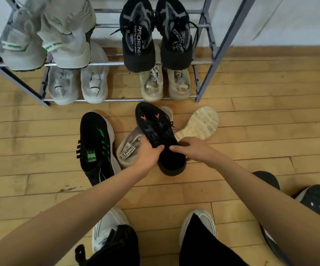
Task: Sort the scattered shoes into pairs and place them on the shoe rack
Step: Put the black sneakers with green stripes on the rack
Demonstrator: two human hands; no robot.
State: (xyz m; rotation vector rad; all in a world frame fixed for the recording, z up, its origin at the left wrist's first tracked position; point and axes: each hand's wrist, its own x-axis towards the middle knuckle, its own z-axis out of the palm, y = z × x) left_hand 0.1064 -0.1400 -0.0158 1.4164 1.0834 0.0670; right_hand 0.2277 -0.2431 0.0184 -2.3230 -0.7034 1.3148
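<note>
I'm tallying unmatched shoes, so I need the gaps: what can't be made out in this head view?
Beige shoe: head view, mostly covered by the left hand and the black orange-marked shoe.
Black shoe at the right: head view, partly behind the right forearm; markings unreadable.
Grey pair on the upper shelf: head view, blurred, cut off by the top edge.

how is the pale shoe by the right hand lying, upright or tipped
Tipped: the pale shoe shows its treaded sole to the camera.
</note>
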